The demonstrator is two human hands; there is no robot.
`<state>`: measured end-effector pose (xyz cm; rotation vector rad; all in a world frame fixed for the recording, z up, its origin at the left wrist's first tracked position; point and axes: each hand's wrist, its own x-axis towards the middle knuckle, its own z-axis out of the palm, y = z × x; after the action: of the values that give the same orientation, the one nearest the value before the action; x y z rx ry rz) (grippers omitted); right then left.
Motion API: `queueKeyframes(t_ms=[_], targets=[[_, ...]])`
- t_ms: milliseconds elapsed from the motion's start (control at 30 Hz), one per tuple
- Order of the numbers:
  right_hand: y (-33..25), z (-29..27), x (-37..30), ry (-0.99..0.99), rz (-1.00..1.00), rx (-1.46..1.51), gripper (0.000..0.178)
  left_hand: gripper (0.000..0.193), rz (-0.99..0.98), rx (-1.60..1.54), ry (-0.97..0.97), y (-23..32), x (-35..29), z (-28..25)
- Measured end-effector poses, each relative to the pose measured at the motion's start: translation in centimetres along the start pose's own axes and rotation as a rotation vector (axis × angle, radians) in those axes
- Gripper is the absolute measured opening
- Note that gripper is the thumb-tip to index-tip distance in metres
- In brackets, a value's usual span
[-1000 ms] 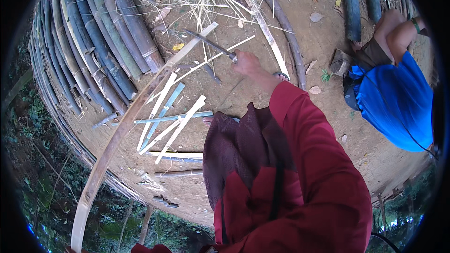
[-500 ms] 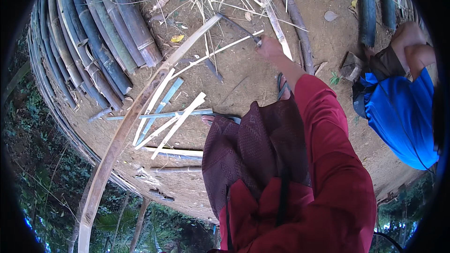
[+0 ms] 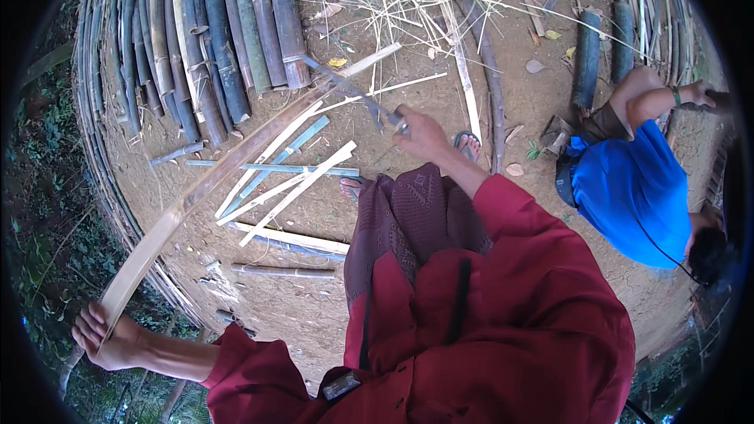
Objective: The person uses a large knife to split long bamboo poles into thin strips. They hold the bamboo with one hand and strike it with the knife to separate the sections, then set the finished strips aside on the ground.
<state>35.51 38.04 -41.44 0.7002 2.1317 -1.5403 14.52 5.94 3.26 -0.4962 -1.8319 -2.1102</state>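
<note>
Left hand (image 3: 108,339) fingers grip near-left end of long bamboo strip (image 3: 220,171), which slants toward far middle. Right hand (image 3: 421,135) fingers clenched on handle of knife (image 3: 344,84); blade crosses strip's far part in view, contact unclear. Short strips (image 3: 298,194) lie on ground below, poles (image 3: 287,23) far left, person in blue shirt (image 3: 632,196) right.
</note>
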Motion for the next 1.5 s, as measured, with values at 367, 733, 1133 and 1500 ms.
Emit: queueKeyframes(t_ms=[367, 733, 1133, 1500], targets=[[-8.3, 1.6, -6.7, 0.083, -0.128, 0.028, 0.034, 0.019, 0.389, 0.426, 0.546, -2.3, -3.6, 12.4], [2.7, 2.1, 2.0, 0.034, 0.027, -0.093, 0.038, 0.028, 0.372, 0.615, 0.548, -4.3, -1.1, 7.2], [14.3, -1.4, 11.6, 0.011, 0.101, -0.264, 0.035, 0.042, 0.202, 0.879, 0.344, -0.4, 5.1, -7.7], [19.2, 1.3, 15.5, 0.032, -0.115, -0.230, 0.038, 0.035, 0.132, 0.852, 0.364, -1.9, 6.2, -11.8]])
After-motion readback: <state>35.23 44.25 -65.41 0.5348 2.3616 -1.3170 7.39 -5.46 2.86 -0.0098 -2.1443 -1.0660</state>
